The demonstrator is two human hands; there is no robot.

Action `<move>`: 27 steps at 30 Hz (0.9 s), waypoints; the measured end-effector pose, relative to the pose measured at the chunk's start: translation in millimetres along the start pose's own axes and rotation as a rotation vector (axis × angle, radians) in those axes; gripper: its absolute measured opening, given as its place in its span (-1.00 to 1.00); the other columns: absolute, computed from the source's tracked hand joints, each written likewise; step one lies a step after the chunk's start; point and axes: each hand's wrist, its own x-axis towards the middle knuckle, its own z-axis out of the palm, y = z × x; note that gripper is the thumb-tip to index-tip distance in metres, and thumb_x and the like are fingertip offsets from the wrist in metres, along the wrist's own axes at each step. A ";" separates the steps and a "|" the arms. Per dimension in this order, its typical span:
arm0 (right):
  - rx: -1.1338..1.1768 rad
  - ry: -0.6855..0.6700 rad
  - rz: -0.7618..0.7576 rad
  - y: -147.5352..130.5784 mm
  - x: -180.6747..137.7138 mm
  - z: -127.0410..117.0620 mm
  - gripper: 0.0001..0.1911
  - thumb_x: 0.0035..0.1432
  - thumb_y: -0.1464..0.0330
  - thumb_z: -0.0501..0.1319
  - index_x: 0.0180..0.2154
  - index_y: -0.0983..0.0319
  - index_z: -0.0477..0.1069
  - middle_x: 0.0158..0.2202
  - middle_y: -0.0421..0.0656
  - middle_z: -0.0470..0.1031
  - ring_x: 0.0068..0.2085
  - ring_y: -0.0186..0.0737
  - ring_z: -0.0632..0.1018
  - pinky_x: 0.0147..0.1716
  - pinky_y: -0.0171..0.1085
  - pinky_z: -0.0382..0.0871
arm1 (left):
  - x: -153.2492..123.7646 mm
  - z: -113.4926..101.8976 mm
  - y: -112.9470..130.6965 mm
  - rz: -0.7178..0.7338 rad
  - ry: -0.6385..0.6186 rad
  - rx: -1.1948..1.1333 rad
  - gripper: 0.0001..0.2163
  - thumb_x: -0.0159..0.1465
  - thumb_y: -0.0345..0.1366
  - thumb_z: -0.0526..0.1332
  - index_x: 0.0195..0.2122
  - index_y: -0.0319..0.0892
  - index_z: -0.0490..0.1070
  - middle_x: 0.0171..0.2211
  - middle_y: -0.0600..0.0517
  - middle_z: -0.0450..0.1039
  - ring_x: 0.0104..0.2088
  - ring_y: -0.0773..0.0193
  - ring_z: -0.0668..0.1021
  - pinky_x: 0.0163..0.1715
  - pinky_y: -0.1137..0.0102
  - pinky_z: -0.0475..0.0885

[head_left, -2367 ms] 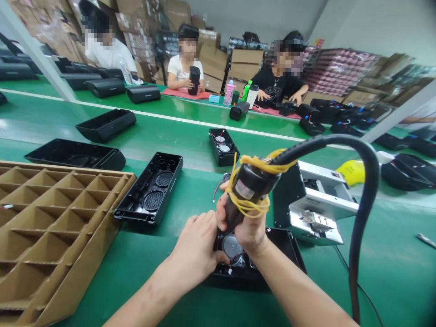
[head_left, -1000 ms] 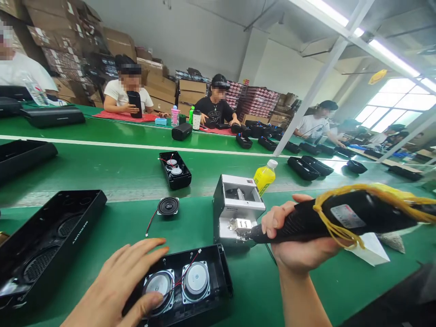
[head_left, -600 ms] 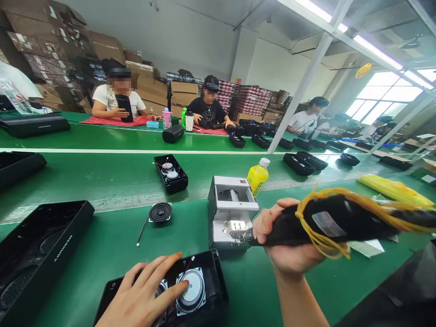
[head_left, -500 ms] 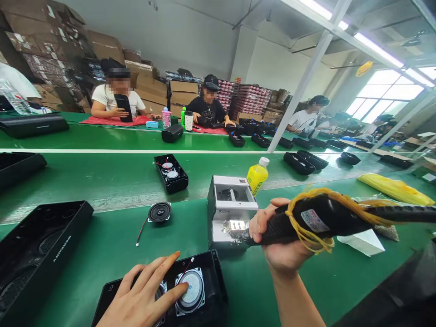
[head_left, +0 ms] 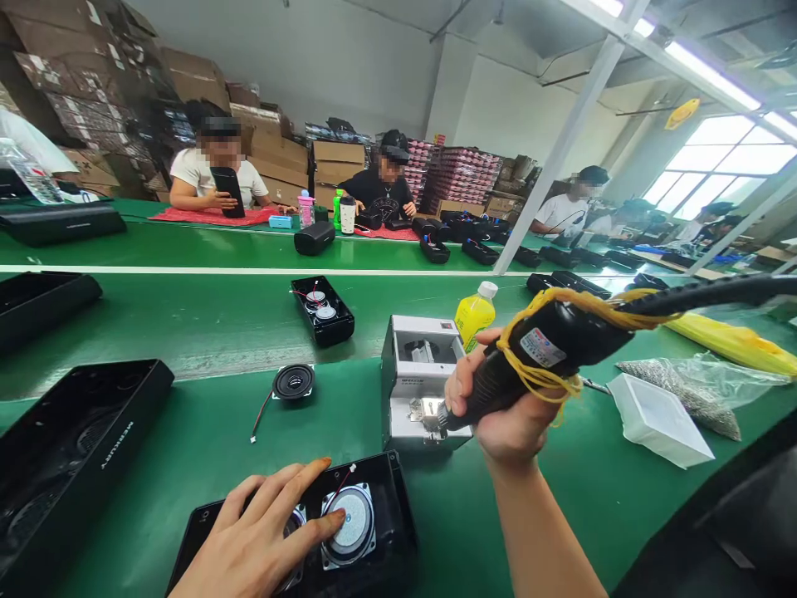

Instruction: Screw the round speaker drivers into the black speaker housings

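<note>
My left hand rests palm down with fingers spread over a black speaker housing, one fingertip on the silver back of a round speaker driver. A second driver in that housing is partly hidden by the hand. My right hand is wrapped round a black electric screwdriver with a yellow cord wound about it. The screwdriver's tip points down left at the metal front of a screw feeder; whether it touches, I cannot tell.
A loose speaker driver lies behind the housing. To the left is a large black casing. A yellow bottle stands behind the feeder. At right are a white tray and a bag of screws. Co-workers sit across the belt.
My right hand has tilted the screwdriver more steeply, its rear end raised and shifted left. The left hand stays on the housing. Across the belt, a co-worker's hand has drawn in.
</note>
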 end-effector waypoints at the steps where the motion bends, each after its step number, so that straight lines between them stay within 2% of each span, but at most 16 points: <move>1: -0.004 -0.005 0.005 0.6 -0.9 0.0 -0.29 0.17 -0.34 0.23 -0.07 0.14 0.44 -0.56 -0.33 0.39 -0.71 -0.33 0.34 -0.72 -0.33 0.22 | 0.3 -0.1 1.0 0.000 -0.003 0.001 -0.54 0.14 0.03 0.46 0.09 0.26 0.57 0.43 -0.03 0.35 0.25 -0.24 0.53 0.19 -0.11 0.38; 5: 0.001 0.006 0.000 -2.8 -4.8 2.0 -0.26 0.12 -0.34 0.29 -0.06 0.16 0.47 -0.58 -0.33 0.39 -0.71 -0.33 0.34 -0.73 -0.34 0.21 | 1.6 -3.5 4.6 -0.010 -0.003 -0.001 -0.55 0.15 -0.01 0.46 0.10 0.26 0.57 0.44 -0.05 0.35 0.27 -0.23 0.51 0.20 -0.13 0.36; 10: 0.005 0.014 0.019 -11.9 -9.5 -0.1 -0.24 0.10 -0.35 0.30 0.00 0.12 0.51 -0.57 -0.33 0.42 -0.72 -0.32 0.34 -0.75 -0.34 0.22 | -0.2 -11.2 -0.4 0.001 -0.033 -0.092 -0.45 0.22 0.24 0.40 0.22 0.30 0.50 0.47 0.00 0.30 0.31 -0.20 0.47 0.25 -0.09 0.38; 12: 0.009 -0.006 0.015 -18.1 -11.5 -2.7 -0.26 0.13 -0.36 0.26 0.00 0.08 0.54 -0.57 -0.33 0.42 -0.71 -0.31 0.35 -0.75 -0.34 0.23 | 1.6 -14.3 -2.3 -0.036 -0.047 -0.148 -0.52 0.37 0.17 0.29 0.29 0.32 0.44 0.46 0.06 0.31 0.32 -0.14 0.46 0.25 -0.03 0.41; 14: 0.024 -0.029 -0.002 -26.8 -13.3 -3.9 -0.30 0.19 -0.34 0.21 0.03 0.04 0.56 -0.57 -0.33 0.41 -0.71 -0.32 0.33 -0.75 -0.33 0.23 | 7.6 -17.7 -1.4 -0.081 -0.066 -0.188 -0.59 0.46 -0.04 0.23 0.32 0.31 0.40 0.42 0.09 0.36 0.31 -0.08 0.48 0.21 0.03 0.44; 17: 0.045 -0.067 0.002 -41.2 -16.8 -0.4 -0.44 0.26 -0.23 0.26 0.04 -0.01 0.58 -0.58 -0.33 0.40 -0.71 -0.33 0.30 -0.72 -0.30 0.28 | 22.9 -23.2 4.3 -0.087 -0.131 -0.211 -0.50 0.36 -0.25 0.35 0.31 0.24 0.42 0.39 0.06 0.39 0.27 -0.08 0.50 0.19 0.02 0.43; 19: 0.067 -0.098 0.027 -47.3 -21.3 4.9 -0.57 0.28 -0.07 0.37 0.06 -0.02 0.57 -0.57 -0.34 0.40 -0.71 -0.35 0.28 -0.69 -0.29 0.32 | 33.5 -26.1 7.9 -0.068 -0.198 -0.215 -0.44 0.30 -0.26 0.44 0.31 0.18 0.41 0.40 0.01 0.38 0.27 -0.10 0.49 0.20 -0.01 0.39; 22: 0.143 -0.131 0.052 -46.7 -33.3 13.7 -0.60 0.30 0.12 0.45 0.12 0.01 0.54 -0.56 -0.36 0.42 -0.72 -0.40 0.28 -0.69 -0.34 0.32 | 42.9 -26.8 9.3 -0.037 -0.257 -0.238 -0.44 0.33 -0.17 0.46 0.33 0.12 0.39 0.38 -0.02 0.38 0.25 -0.08 0.49 0.16 0.00 0.37; 27: 0.229 -0.207 0.140 -26.8 -60.1 21.4 -0.56 0.34 0.06 0.40 0.15 0.09 0.54 -0.50 -0.28 0.50 -0.67 -0.31 0.41 -0.67 -0.30 0.41 | 41.0 -19.3 6.9 -0.044 -0.222 -0.253 -0.55 0.34 -0.12 0.46 0.23 0.10 0.45 0.31 0.06 0.44 0.17 0.01 0.52 0.04 0.07 0.36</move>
